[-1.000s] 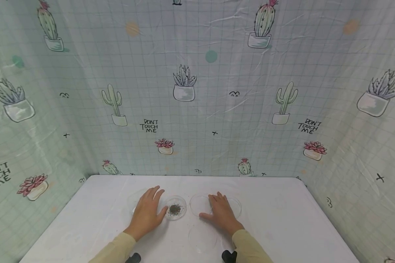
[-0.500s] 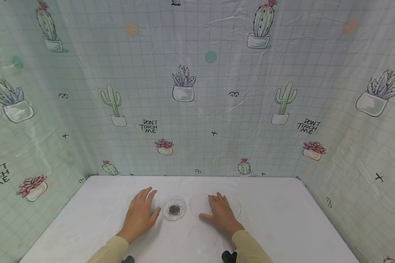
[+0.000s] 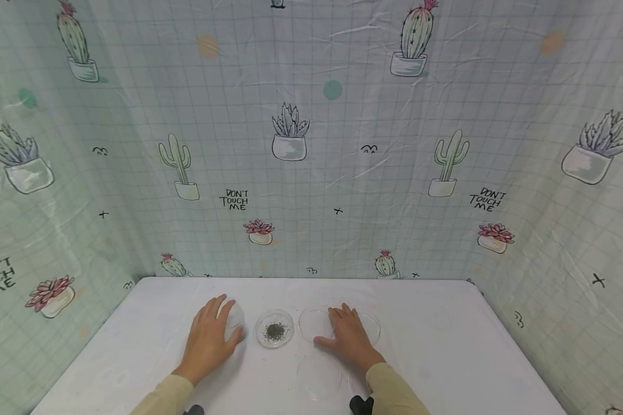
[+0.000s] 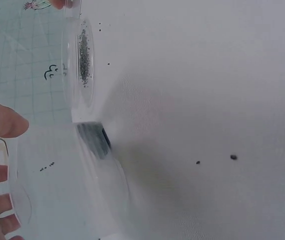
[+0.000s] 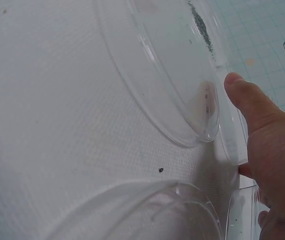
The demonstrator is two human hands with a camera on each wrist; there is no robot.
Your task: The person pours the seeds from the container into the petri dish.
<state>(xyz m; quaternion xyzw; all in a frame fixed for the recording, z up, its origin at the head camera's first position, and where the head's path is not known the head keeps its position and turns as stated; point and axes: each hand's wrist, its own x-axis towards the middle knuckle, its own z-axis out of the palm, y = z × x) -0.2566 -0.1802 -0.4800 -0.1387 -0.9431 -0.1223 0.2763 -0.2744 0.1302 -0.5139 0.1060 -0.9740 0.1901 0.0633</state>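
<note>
we find the left hand [image 3: 207,340] holding the translucent dish [image 3: 235,320], thumb and fingers set at separate parts of its rim, the grip moderately wide. we cannot tell whether the lower edge of this dish touches the counter [image 3: 436,351]. the grain dish [image 3: 260,335], with its pile of dark grains [image 3: 275,331], stands just beyond the left thumb, apart from it and between both hands. the right hand [image 3: 352,337] is relaxed and wide, thumb spread from the fingers, beside the inner clear dish [image 3: 307,326]; we cannot tell whether it presses the rim. the outer clear dish [image 3: 373,328] lies on its little-finger side, the front clear dish [image 3: 319,377] on the thumb side of its wrist.

caution: we judge that the translucent dish could slip, its rim being smooth and held only at the edge. if we swing the left hand toward its thumb side, it could knock the grain dish and scatter the contents. stray grains [image 4: 233,157] on the counter could make a lowered dish rock. the right sleeve [image 3: 394,383] could drag a scarcely visible rim.
</note>
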